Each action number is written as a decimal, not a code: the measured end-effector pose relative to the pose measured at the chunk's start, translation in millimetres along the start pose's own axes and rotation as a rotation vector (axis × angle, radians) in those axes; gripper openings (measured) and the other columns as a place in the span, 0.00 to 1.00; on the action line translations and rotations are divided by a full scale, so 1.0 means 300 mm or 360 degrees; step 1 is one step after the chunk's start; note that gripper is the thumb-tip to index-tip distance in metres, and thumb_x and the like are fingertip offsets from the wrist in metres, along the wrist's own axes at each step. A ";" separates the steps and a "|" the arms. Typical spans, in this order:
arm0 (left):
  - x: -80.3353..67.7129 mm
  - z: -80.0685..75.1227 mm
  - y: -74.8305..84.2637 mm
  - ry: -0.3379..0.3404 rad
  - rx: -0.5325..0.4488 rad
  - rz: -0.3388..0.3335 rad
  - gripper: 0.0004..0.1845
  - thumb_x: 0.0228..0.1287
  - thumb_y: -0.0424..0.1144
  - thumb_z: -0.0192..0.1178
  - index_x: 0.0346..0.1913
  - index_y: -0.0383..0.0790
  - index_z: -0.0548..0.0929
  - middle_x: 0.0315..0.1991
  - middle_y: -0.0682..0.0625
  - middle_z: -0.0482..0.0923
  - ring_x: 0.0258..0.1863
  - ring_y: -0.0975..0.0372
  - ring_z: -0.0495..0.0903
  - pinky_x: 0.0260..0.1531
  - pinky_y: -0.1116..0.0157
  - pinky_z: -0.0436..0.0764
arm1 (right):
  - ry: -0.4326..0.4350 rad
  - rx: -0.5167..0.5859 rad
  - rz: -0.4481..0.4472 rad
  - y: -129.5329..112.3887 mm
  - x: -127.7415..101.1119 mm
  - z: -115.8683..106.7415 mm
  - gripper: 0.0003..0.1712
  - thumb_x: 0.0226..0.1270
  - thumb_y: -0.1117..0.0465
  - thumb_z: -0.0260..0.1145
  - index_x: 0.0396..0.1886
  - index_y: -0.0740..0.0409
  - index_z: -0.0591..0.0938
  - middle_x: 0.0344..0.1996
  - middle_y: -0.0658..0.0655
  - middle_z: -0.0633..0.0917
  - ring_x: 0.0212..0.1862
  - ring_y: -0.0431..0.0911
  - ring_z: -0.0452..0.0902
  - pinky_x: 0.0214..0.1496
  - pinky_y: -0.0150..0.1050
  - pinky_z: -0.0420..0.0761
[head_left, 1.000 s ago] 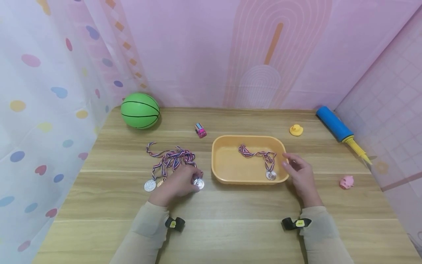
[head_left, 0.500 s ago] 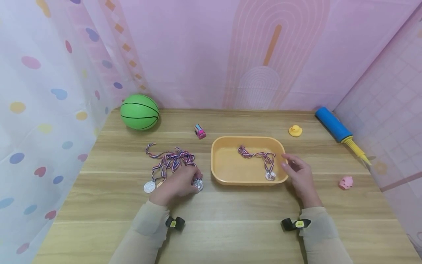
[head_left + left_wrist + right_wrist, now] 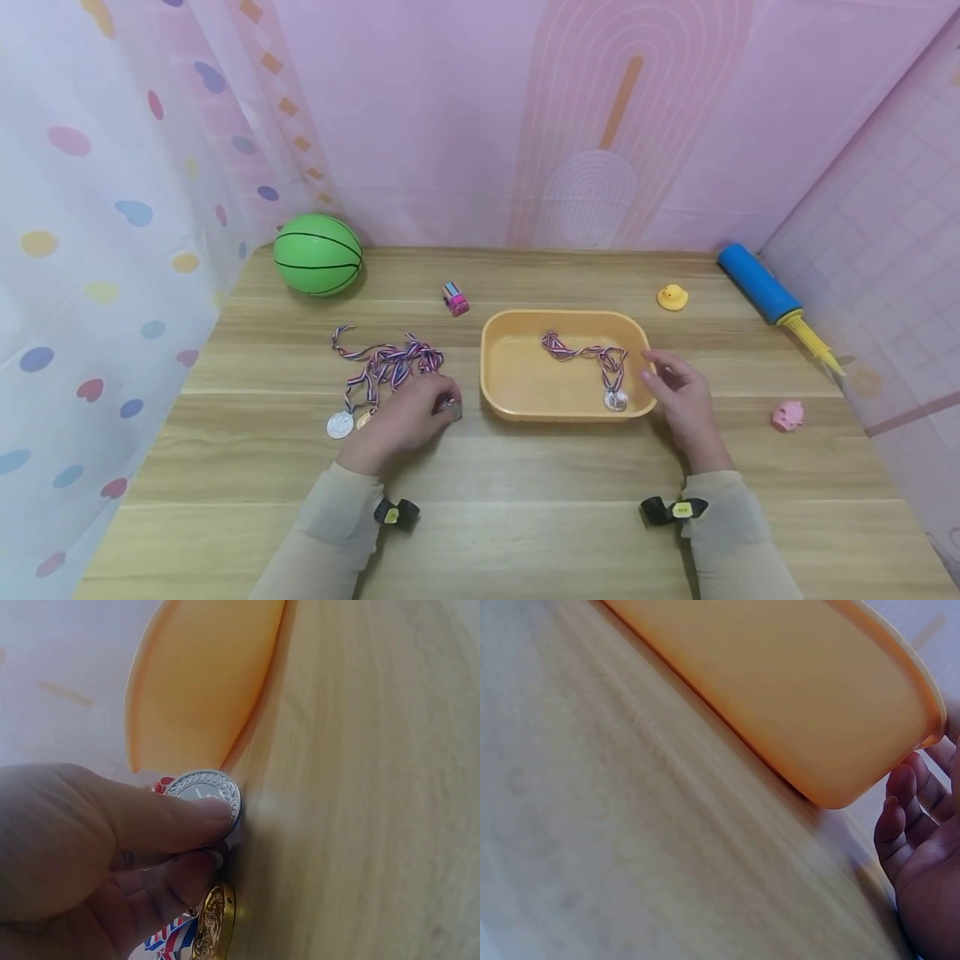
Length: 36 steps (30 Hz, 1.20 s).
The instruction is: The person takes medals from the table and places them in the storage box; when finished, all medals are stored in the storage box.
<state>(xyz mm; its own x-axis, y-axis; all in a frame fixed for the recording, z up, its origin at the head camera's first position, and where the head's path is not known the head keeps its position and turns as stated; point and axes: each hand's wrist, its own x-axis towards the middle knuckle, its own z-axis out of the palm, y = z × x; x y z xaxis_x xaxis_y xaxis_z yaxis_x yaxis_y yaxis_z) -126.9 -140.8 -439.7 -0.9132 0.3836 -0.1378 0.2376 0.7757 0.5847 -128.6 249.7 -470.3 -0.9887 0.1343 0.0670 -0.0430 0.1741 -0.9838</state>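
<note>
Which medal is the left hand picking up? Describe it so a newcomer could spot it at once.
Start at the orange tray mid-table; just left of it lies a heap of striped ribbons. The left hand pinches a silver medal at the heap's tray-side end. It is tilted on edge, unlike the flat silver one farther left.

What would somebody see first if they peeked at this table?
Probably the bright green ball at the back left of the wooden table. Next, the orange tray in the middle, with a ribboned medal inside. Beside it, the left hand pinches a silver medal from a tangled pile.
</note>
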 end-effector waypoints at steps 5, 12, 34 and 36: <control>0.005 -0.004 0.003 0.0093 -0.0050 -0.0006 0.05 0.60 0.38 0.67 0.39 0.47 0.85 0.33 0.59 0.79 0.36 0.64 0.75 0.42 0.61 0.77 | -0.0001 -0.0005 -0.0006 0.005 0.001 -0.002 0.17 0.66 0.62 0.66 0.53 0.60 0.80 0.50 0.47 0.80 0.61 0.39 0.68 0.70 0.49 0.60; 0.005 -0.022 -0.002 0.0215 -0.0114 0.0005 0.08 0.61 0.35 0.65 0.43 0.45 0.86 0.32 0.57 0.80 0.32 0.63 0.75 0.36 0.62 0.76 | -0.0017 -0.0001 0.0001 0.008 0.005 -0.004 0.18 0.66 0.61 0.66 0.54 0.60 0.80 0.50 0.46 0.80 0.61 0.39 0.68 0.70 0.51 0.59; 0.000 -0.114 -0.011 0.0492 -0.0230 -0.0024 0.08 0.66 0.41 0.62 0.43 0.45 0.88 0.38 0.53 0.85 0.30 0.62 0.76 0.30 0.64 0.76 | -0.0005 -0.0017 0.0018 -0.001 0.003 0.001 0.17 0.66 0.62 0.65 0.54 0.62 0.79 0.53 0.54 0.79 0.59 0.39 0.68 0.70 0.49 0.60; 0.001 -0.126 -0.007 0.0502 -0.0255 -0.0013 0.08 0.66 0.40 0.62 0.44 0.44 0.88 0.38 0.51 0.85 0.30 0.62 0.77 0.29 0.65 0.76 | -0.0008 -0.0020 0.0009 -0.001 0.002 0.001 0.17 0.66 0.63 0.65 0.54 0.62 0.79 0.54 0.55 0.79 0.59 0.39 0.68 0.70 0.49 0.60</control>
<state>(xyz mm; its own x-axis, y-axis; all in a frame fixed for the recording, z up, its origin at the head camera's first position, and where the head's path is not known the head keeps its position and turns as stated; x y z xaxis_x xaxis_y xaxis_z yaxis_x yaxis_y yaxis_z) -140.4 -161.4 -410.7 -0.9781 0.1845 0.0963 0.1978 0.6799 0.7062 -129.1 249.5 -470.2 -0.9896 0.1303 0.0603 -0.0354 0.1857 -0.9820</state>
